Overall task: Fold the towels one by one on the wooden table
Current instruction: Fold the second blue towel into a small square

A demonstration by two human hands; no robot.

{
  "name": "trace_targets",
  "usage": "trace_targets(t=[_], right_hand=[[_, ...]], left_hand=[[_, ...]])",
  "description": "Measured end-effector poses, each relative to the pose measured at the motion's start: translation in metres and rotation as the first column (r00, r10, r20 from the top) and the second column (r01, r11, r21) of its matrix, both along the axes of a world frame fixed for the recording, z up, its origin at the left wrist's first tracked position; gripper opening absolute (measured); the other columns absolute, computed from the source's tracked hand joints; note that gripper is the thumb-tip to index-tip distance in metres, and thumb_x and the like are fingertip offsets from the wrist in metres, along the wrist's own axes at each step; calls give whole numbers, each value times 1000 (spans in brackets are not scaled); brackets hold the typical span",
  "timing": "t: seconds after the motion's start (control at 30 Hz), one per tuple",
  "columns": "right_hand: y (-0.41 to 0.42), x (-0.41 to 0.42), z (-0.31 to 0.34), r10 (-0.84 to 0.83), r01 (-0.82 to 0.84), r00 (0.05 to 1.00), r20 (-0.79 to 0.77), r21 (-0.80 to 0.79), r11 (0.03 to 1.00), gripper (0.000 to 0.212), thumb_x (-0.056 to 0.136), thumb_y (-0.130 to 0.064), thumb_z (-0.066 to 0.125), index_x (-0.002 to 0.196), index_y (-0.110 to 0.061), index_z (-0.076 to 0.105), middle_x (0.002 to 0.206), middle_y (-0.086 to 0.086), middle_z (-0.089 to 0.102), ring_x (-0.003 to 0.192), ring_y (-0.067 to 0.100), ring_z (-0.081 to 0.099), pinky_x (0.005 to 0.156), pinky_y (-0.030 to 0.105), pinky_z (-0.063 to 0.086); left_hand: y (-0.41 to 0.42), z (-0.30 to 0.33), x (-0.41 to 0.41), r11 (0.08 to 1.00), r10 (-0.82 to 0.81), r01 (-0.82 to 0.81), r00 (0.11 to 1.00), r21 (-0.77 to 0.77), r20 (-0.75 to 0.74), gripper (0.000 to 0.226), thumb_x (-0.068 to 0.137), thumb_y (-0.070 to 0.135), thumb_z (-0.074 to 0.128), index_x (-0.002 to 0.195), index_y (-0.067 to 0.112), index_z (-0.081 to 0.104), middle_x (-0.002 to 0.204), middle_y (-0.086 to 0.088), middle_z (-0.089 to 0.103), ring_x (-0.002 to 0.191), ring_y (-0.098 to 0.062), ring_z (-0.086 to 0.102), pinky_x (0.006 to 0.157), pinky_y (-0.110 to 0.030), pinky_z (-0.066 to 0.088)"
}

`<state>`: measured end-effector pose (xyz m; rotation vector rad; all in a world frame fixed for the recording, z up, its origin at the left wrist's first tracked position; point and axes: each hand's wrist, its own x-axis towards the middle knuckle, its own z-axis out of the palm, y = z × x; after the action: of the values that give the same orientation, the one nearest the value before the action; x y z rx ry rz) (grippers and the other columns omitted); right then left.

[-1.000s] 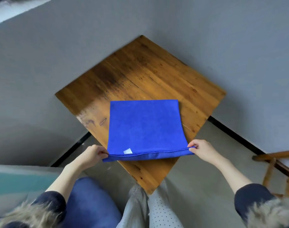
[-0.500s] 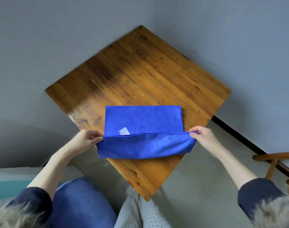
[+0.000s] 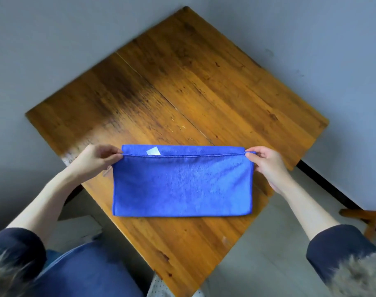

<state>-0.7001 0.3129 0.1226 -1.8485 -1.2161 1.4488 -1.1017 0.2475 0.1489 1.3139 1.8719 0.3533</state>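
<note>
At the bottom of the frame, dark sleeves with furry trim are seen in both lower corners, with a blue-clad lap at the lower left and a strip of dotted fabric at the bottom centre. Bare forearms are extended from there toward the middle of the frame. A wooden counter [image 3: 215,86], turned so that one corner points down toward the viewer, is shown filling the centre. A blue towel [image 3: 182,185] is laid on its nearer part, just below the middle of the frame, doubled over so that its folded edge is nearest and its stitched top-layer edge lies just short of the far edge beneath. A small pale label [image 3: 153,151] is exposed on the strip of lower layer left uncovered. The upper left corner of the top layer is pinched by the left hand [image 3: 95,160], and the upper right corner is pinched by the right hand [image 3: 266,162], fingers curled on the hem. Part of a wooden chair [image 3: 367,217] is glimpsed at the right edge. Grey walls are seen beyond the counter across the top of the frame.
</note>
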Motion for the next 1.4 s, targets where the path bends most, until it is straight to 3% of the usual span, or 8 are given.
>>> trace_targets(t=[0.37, 0.5, 0.6, 0.77, 0.9, 1.03, 1.2, 1.4], right_hand=[[29, -12, -31, -6, -5, 993, 120, 96, 995, 11, 87, -5, 58, 83, -15, 61, 74, -6, 55, 69, 4, 49, 58, 5, 36], [37, -16, -45, -14, -4, 984, 180, 104, 995, 10, 87, -9, 57, 83, -18, 62, 74, -4, 57, 70, 11, 50, 66, 22, 38], [38, -19, -55, 1, -41, 956, 292, 131, 991, 8, 86, -11, 56, 87, -14, 64, 69, -6, 53, 64, 12, 47, 59, 22, 34], [36, -26, -64, -12, -77, 886, 464, 172, 982, 9, 87, -13, 55, 89, -14, 64, 67, -6, 48, 80, 20, 51, 66, 23, 30], [22, -33, -60, -58, -112, 815, 577, 255, 960, 27, 89, -18, 55, 114, -9, 59, 103, 11, 53, 105, 28, 50, 91, 32, 35], [-19, -50, -49, -46, -389, 712, 701, 448, 805, 41, 92, -22, 48, 130, -5, 50, 130, 19, 49, 120, 37, 46, 100, 49, 36], [-90, -90, -69, 254, -750, 528, 810, 306, 586, 47, 91, -33, 41, 134, -15, 49, 144, 12, 41, 135, 31, 37, 108, 58, 25], [-86, -54, -90, 237, -721, 463, 854, 208, 661, 53, 92, -39, 38, 140, -16, 41, 149, 14, 32, 139, 28, 29, 114, 48, 18]], left_hand=[[28, -27, 0, 997, 74, -74, 997, 12, -35, 11, 89, 14, 60, 83, 11, 68, 68, 3, 61, 49, 5, 50, 49, -5, 34], [34, -39, -1, 991, 133, -132, 990, 33, -40, 12, 89, 17, 59, 80, 15, 67, 65, 10, 60, 49, 8, 50, 47, -2, 33], [36, -49, 0, 990, 143, -141, 986, 26, -85, 12, 89, 20, 59, 80, 16, 66, 63, 12, 59, 56, -1, 52, 48, -2, 34], [38, -68, 10, 973, 230, -226, 958, 44, -169, 9, 88, 22, 57, 89, 15, 62, 69, 2, 58, 61, -14, 52, 55, -22, 39], [24, -72, 26, 932, 344, -307, 918, 195, -197, 24, 87, 11, 49, 111, 10, 48, 84, -5, 56, 85, -26, 53, 70, -37, 42], [-8, -70, 66, 933, 241, -72, 852, 352, -465, 43, 86, 7, 47, 129, 6, 44, 126, -25, 45, 116, -43, 41, 96, -52, 34], [-46, -84, 141, 917, -145, 322, 818, 234, -556, 49, 90, 35, 39, 137, 22, 45, 149, -13, 34, 138, -37, 26, 110, -58, 14], [-58, -108, 104, 911, -218, 383, 764, 155, -608, 53, 93, 46, 31, 142, 27, 37, 151, -6, 31, 140, -30, 25, 114, -50, 12]])
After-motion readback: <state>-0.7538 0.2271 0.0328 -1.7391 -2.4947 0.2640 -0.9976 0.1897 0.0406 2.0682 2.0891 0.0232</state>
